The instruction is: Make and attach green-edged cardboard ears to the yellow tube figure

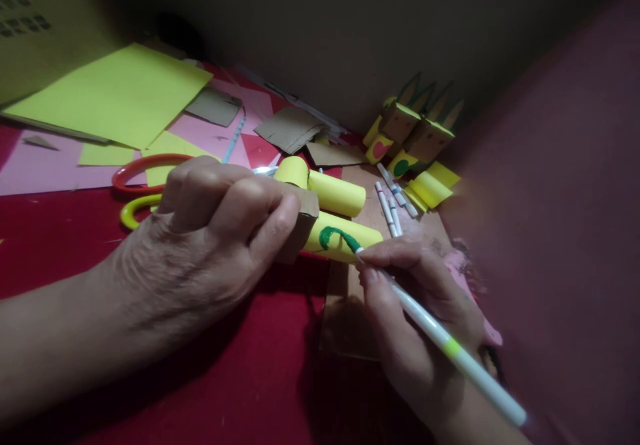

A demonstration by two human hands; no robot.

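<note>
My left hand (215,232) is closed around a small brown cardboard piece (303,222) with yellow paper tubes (337,193) projecting from it to the right. In my right hand (415,298) a white marker (463,358) with a light green band is pinched near its tip. The green tip touches the lower yellow tube (367,235), at the right end of a curved green mark (337,232). The fingers of my left hand hide part of the cardboard.
Scissors with red and yellow handles (137,177) lie behind my left hand. Yellow paper (120,95) and cardboard scraps (290,128) are farther back. Capped markers (385,202) and yellow-and-cardboard figures (415,125) with green pointed tops stand or lie at the right back, beside a wall.
</note>
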